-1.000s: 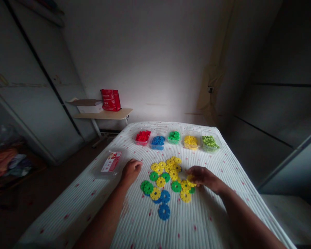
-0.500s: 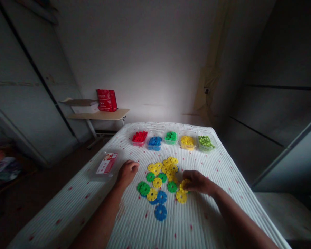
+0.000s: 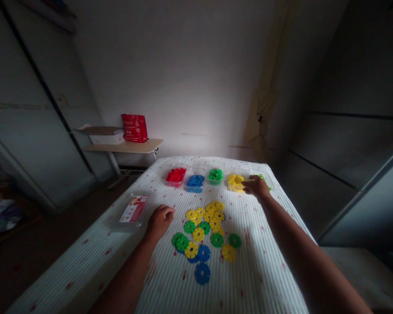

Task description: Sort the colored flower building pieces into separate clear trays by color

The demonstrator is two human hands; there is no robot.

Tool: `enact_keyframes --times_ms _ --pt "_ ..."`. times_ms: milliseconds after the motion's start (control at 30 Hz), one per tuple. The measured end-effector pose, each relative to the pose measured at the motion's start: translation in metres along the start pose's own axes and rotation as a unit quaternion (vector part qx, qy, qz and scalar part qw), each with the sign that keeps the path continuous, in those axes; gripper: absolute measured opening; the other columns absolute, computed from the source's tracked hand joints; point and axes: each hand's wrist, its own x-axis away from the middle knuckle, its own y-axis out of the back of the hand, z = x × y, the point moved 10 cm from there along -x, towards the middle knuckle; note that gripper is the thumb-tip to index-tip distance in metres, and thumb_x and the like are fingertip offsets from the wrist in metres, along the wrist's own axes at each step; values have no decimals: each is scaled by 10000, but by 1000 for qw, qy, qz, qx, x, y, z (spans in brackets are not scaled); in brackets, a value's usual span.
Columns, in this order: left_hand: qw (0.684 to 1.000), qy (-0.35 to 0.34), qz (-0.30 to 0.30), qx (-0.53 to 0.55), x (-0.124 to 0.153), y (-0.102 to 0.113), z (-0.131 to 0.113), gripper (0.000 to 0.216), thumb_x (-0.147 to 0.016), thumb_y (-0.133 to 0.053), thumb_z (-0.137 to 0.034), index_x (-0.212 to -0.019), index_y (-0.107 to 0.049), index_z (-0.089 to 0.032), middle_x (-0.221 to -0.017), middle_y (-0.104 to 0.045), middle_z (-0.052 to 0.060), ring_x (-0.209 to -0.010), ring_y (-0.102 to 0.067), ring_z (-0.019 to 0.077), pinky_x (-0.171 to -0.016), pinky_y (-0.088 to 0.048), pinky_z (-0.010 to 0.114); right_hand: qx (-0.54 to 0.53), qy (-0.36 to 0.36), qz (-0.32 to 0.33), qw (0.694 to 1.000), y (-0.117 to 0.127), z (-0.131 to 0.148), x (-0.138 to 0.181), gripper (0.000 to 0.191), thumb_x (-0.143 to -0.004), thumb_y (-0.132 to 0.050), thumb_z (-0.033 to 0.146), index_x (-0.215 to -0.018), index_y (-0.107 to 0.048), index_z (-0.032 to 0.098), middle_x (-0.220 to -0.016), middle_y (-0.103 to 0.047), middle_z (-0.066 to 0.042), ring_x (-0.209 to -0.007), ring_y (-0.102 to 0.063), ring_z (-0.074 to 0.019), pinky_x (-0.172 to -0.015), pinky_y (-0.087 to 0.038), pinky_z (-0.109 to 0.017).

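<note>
My right hand is stretched out to the clear tub of yellow pieces. Its fingers pinch a yellow notched plastic disc at the tub's right side, over the pieces. Loosely curled, my left hand rests on the cloth with nothing visible in it. To its right lies a loose spread of flat notched discs: yellow ones, green ones and blue ones, some overlapping. A single green disc lies at the right edge of the spread.
Along the far side stand tubs of red pieces, blue pieces and green pieces. My right hand partly hides a light-green tub. A clear labelled lid or box lies at left. Behind is a side table with a red bag.
My right hand has moved from the right edge of the disc spread forward to the yellow tub, carrying a yellow disc. A green disc underneath is now uncovered. My left hand stays put.
</note>
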Motion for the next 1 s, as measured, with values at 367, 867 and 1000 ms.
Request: enact_keyframes --times_ms 367,867,1000 --pt "1000 18 6 2 0 0 -1 190 -699 -493 -125 -747 -669 -177 -802 -631 32 -803 -575 152 -778 -452 270 245 222 116 937 -50 -45 68 128 -687 -481 201 -713 -603 171 -726 -652 -35 -688 -604 -154 -640 -441 -238" --pt "957 30 193 214 22 -25 -34 283 -607 -572 -159 -863 -689 -128 -710 -618 11 -680 -540 126 -622 -422 216 311 308 75 896 -58 -40 83 227 -763 -395 224 -756 -617 179 -775 -631 -58 -714 -582 -162 -650 -422 -247" --pt "964 -41 194 177 24 -23 -53 342 -626 -622 -195 -961 -693 -182 -853 -618 21 -777 -545 138 -711 -438 237 300 320 68 896 -56 -38 84 234 -769 -403 232 -755 -632 186 -761 -625 -51 -700 -589 -163 -646 -448 -254"
